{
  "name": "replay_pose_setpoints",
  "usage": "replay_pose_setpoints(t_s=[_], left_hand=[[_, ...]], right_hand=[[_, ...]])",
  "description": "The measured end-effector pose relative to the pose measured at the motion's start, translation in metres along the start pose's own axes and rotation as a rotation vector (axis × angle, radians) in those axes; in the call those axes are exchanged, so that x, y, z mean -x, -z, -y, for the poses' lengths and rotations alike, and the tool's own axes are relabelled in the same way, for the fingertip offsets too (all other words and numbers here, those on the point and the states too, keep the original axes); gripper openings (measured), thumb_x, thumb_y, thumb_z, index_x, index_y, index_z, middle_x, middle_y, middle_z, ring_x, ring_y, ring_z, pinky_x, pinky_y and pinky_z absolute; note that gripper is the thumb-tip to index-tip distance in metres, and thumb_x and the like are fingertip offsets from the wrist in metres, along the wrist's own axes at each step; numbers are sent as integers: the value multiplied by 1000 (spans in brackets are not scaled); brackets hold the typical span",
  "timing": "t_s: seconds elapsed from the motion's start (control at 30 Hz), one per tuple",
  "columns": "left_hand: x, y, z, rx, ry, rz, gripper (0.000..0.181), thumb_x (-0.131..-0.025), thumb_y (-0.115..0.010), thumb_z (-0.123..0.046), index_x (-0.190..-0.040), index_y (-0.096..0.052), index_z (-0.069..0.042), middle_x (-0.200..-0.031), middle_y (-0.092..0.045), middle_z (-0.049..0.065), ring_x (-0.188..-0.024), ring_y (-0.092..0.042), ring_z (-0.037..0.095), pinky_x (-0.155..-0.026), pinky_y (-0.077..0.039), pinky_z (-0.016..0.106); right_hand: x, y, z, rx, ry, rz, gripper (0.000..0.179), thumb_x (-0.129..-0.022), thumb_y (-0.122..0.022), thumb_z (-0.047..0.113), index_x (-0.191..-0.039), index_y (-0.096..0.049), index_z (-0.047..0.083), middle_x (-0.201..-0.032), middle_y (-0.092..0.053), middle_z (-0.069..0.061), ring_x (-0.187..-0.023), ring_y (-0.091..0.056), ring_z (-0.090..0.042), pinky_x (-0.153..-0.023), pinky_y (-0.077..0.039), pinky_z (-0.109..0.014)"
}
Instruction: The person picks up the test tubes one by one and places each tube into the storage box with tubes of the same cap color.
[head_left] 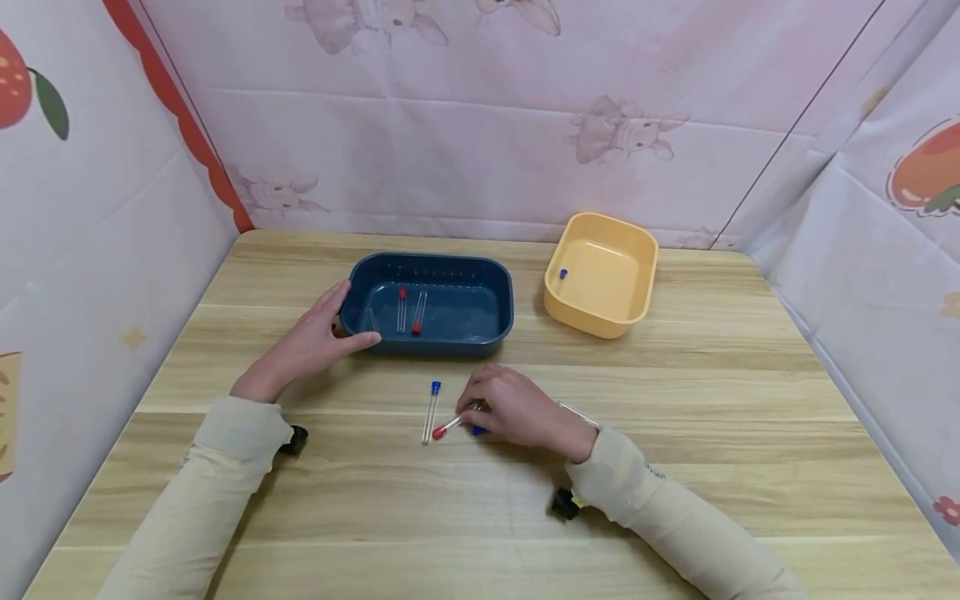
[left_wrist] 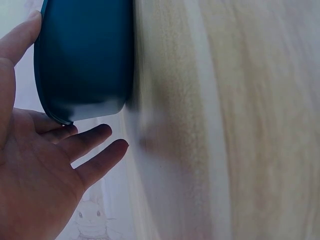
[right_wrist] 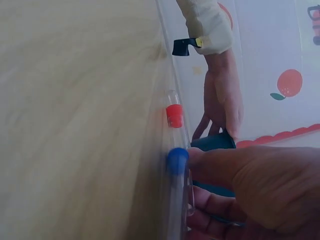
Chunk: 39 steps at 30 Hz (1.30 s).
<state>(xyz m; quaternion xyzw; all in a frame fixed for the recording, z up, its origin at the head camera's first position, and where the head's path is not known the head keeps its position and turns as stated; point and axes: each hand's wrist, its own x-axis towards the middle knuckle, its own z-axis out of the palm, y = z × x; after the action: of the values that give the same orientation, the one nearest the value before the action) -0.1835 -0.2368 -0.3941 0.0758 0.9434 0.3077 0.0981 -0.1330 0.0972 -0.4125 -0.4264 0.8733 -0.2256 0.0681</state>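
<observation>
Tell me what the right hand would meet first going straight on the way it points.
Probably the blue-capped tube lying left of the right hand; height is unclear, so it might pass above.

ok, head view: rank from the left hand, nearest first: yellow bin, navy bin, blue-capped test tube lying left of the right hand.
1. Navy bin: touching the left hand, on its right.
2. Blue-capped test tube: on the table, right and nearer the person.
3. Yellow bin: farthest right.
</observation>
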Motion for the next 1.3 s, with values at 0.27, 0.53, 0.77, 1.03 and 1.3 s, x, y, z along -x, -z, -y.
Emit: replay_pose_setpoints(t_s=[0.27, 0.53, 0.77, 1.03, 1.3], left_hand=[[1, 1, -1, -3, -4, 4, 111, -95, -67, -58, -166, 2, -6, -172, 1, 19, -155, -10, 45, -119, -18, 69], [1, 1, -2, -1, -4, 0, 111, -95, -68, -57, -166, 1, -6, -172, 1, 19, -155, -10, 46, -118, -19, 69], [2, 1, -3, 6, 7, 6, 112, -95, -67, -59, -166, 3, -8, -172, 2, 18, -155, -10, 45, -118, -18, 69], [2, 1, -2, 10, -4, 4, 112, -95, -67, -59, -166, 3, -7, -172, 1, 19, -155, -10, 45, -118, -19, 69], [2, 1, -1, 1, -12, 1, 111, -96, -67, -58, -166, 3, -7, -172, 1, 19, -155, -11, 46, -118, -19, 69]], right_hand=[[5, 8, -9, -31, -74, 9, 9, -97, -75, 19, -104, -81, 16, -96, -70, 8, -89, -59, -8, -84, -54, -26], [9, 12, -13, -41, -133, 28, 11, -98, -73, 17, -107, -80, 15, -100, -73, 5, -91, -63, -8, -86, -56, -27], [12, 15, -13, -35, -165, 39, 12, -99, -73, 17, -109, -79, 14, -103, -74, 3, -92, -65, -10, -88, -57, -30], [16, 16, -13, -84, -197, 41, 16, -98, -73, 12, -113, -78, 10, -104, -74, 0, -90, -64, -12, -87, -57, -30], [20, 17, -16, -179, -257, -4, 12, -96, -73, 6, -108, -77, 8, -87, -67, 4, -79, -59, -13, -70, -54, -25]])
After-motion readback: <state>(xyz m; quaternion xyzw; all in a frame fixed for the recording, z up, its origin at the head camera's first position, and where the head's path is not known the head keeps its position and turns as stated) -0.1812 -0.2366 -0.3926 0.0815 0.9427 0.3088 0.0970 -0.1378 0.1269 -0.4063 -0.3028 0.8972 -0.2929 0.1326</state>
